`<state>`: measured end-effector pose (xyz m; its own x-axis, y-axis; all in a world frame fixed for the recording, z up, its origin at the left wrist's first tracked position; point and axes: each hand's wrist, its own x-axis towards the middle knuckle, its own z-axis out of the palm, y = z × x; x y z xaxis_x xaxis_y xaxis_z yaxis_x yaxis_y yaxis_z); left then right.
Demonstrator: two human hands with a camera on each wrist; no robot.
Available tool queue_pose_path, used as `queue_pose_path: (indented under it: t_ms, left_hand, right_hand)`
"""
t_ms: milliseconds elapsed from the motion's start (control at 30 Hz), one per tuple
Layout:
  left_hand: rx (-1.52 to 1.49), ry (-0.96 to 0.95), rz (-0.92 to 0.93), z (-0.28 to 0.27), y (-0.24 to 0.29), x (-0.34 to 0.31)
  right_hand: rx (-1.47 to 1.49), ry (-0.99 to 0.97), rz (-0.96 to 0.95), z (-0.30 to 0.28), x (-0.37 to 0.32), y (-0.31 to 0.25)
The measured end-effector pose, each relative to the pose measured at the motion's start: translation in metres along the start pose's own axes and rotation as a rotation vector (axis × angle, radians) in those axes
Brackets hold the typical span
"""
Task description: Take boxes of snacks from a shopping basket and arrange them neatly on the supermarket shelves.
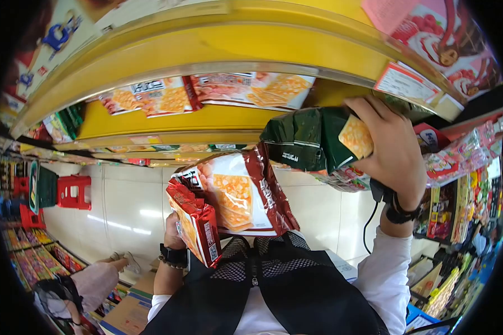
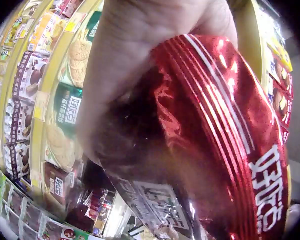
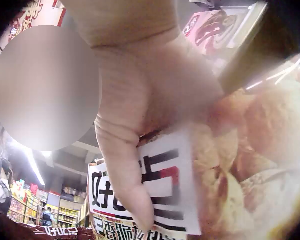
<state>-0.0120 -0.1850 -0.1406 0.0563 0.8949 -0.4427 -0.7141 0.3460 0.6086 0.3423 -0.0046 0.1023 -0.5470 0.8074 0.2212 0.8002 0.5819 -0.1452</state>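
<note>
My left hand [image 1: 174,231] grips a red cracker packet [image 1: 198,220] by its edge, low in front of my body. A larger white and maroon cracker packet [image 1: 240,195] is bunched against it, and both crinkled wrappers fill the left wrist view, where the left hand [image 2: 150,45] curls over the top. At the shelf's right end, my right hand [image 1: 391,145] holds a dark green biscuit packet [image 1: 302,139] that juts out past the shelf edge. In the right wrist view its thumb [image 3: 127,185] presses on the white label; the other fingers are hidden behind.
White and red cracker packets [image 1: 251,89] lie on the yellow shelf [image 1: 218,118], under another shelf's rail with a price tag [image 1: 405,81]. Pink bags [image 1: 464,156] hang at the right. Behind at left are a red stool [image 1: 74,192], a green bin [image 1: 42,187] and another person [image 1: 95,290].
</note>
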Motion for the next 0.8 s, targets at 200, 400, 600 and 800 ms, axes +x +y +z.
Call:
queue_pose_path:
  t_ms: [200, 400, 600, 800]
  left_hand:
    - [-0.121, 0.106, 0.138, -0.018, 0.01, -0.046]
    - [-0.205, 0.167, 0.286, -0.094, 0.013, -0.104]
    - [-0.463, 0.198, 0.284, -0.182, 0.019, -0.151]
    - [-0.698, 0.002, 0.451, -0.32, 0.069, -0.233]
  right_hand:
    - [0.01, -0.095, -0.069, -0.007, 0.006, -0.057]
    - [0.126, -0.189, -0.187, 0.006, 0.02, -0.14]
    - [0.263, -0.194, -0.169, 0.053, 0.016, -0.23]
    - [0.477, -0.353, -0.295, 0.116, 0.085, -0.393]
